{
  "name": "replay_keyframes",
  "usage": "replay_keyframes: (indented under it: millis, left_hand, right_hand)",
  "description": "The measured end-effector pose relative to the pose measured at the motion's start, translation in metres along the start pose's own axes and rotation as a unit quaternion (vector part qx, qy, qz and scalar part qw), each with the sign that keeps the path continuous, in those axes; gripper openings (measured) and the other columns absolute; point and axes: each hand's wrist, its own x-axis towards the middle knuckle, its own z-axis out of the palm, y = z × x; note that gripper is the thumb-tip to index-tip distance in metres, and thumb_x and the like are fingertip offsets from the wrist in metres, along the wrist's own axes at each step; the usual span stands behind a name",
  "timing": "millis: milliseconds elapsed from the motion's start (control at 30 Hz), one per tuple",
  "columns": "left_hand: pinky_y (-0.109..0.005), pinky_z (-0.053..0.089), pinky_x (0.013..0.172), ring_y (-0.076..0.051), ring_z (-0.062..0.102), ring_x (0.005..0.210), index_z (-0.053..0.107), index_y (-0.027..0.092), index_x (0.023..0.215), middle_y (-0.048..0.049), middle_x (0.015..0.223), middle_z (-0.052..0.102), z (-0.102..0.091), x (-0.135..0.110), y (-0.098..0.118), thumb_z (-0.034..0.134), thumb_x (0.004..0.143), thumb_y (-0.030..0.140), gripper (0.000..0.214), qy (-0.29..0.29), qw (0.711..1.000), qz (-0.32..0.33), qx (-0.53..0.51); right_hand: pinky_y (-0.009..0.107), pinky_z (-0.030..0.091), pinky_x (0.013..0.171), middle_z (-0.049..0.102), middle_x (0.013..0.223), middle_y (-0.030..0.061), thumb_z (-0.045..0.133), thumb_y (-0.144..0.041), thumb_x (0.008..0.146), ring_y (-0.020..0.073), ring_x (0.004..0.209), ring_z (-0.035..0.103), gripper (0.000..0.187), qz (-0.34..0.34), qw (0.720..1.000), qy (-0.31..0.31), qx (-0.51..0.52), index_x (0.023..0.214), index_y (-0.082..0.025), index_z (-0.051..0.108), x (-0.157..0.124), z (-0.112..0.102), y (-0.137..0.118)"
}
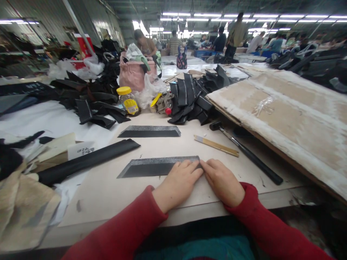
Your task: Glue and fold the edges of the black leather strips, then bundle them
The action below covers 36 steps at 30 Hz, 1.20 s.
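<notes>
A dark trapezoid strip (149, 169), black with a grey speckled band along its upper edge, lies flat in front of me. My left hand (180, 182) rests over its right part, with thumb and forefinger close together at the end. My right hand (221, 180) meets it there, fingers bunched at the strip's right corner. The exact grip on that corner is hidden by the fingers. A similar dark strip (149, 131) lies farther back, apart from both hands.
Right of the hands lie a yellow-handled cutter (217, 145) and a black-handled hammer (252, 159). A large board (284, 97) borders the right side. A rolled black piece (89, 162) lies left. Behind stand a yellow-lidded jar (128, 102) and piles of black strips (189, 94).
</notes>
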Motion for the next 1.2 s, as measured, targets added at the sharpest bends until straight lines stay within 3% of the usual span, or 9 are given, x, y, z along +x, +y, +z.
replay_keyframes:
  millis: [233,333,433,667,833,1000,1200]
  left_hand:
    - [-0.033,0.04,0.097,-0.018,0.045,0.113,0.046,0.014,0.119,-0.009,0.126,0.047,0.003,0.004,-0.008,0.038,0.085,0.011,0.034,0.039,0.998,-0.023,-0.05]
    - [-0.035,0.04,0.097,-0.018,0.044,0.114,0.042,0.014,0.123,-0.0096,0.128,0.044,0.002,0.013,-0.01,0.036,0.087,0.011,0.037,0.032,0.999,-0.02,-0.029]
    - [-0.033,0.042,0.093,-0.018,0.047,0.107,0.042,0.014,0.122,-0.009,0.129,0.043,0.001,0.021,-0.011,0.033,0.088,0.01,0.036,0.007,1.0,-0.007,0.002]
    - [-0.031,0.045,0.079,-0.017,0.048,0.089,0.047,0.016,0.115,-0.0058,0.11,0.05,-0.004,0.026,-0.01,0.032,0.089,0.012,0.03,-0.027,0.998,-0.006,0.055]
    - [-0.033,0.043,0.074,-0.019,0.048,0.09,0.05,0.018,0.113,-0.0058,0.108,0.051,-0.01,0.027,-0.011,0.034,0.089,0.013,0.029,-0.026,0.997,0.001,0.071]
    - [-0.036,0.04,0.076,-0.02,0.048,0.092,0.053,0.018,0.108,-0.005,0.105,0.052,-0.014,0.03,-0.013,0.038,0.089,0.016,0.025,-0.027,0.996,0.004,0.084]
    - [-0.035,0.04,0.074,-0.021,0.049,0.09,0.057,0.017,0.09,-0.004,0.098,0.053,-0.021,0.035,-0.016,0.046,0.087,0.024,0.013,-0.042,0.997,0.003,0.072]
  right_hand:
    - [0.034,0.046,0.069,0.054,0.082,0.0094,0.038,0.002,0.08,0.0208,0.073,0.049,0.03,-0.02,0.999,-0.022,-0.045,0.102,-0.009,0.056,0.002,-0.002,-0.005]
    - [0.035,0.045,0.068,0.053,0.08,0.0092,0.039,0.003,0.078,0.0208,0.071,0.049,0.028,-0.024,0.998,-0.025,-0.056,0.094,-0.01,0.057,0.004,-0.003,-0.005]
    - [0.034,0.046,0.068,0.054,0.081,0.0091,0.035,0.004,0.079,0.0207,0.072,0.049,0.032,-0.029,0.998,-0.026,-0.04,0.099,-0.011,0.055,0.004,-0.005,-0.003]
    - [0.034,0.047,0.071,0.055,0.084,0.0086,0.04,0.003,0.079,0.0207,0.075,0.05,0.034,-0.006,0.998,-0.069,-0.012,0.106,-0.01,0.055,-0.003,-0.01,-0.001]
    - [0.036,0.048,0.069,0.056,0.081,0.0096,0.045,0.002,0.077,0.0221,0.074,0.051,0.029,-0.003,0.996,-0.076,-0.039,0.101,-0.009,0.059,-0.01,-0.015,-0.007]
    - [0.038,0.048,0.068,0.056,0.082,0.0101,0.05,0.001,0.076,0.0225,0.073,0.051,0.034,-0.004,0.996,-0.074,-0.057,0.108,-0.007,0.058,-0.022,-0.017,-0.009]
    - [0.037,0.049,0.068,0.057,0.081,0.0097,0.051,-0.001,0.076,0.022,0.073,0.052,0.032,-0.007,0.995,-0.089,-0.034,0.106,-0.007,0.059,-0.031,-0.021,-0.005]
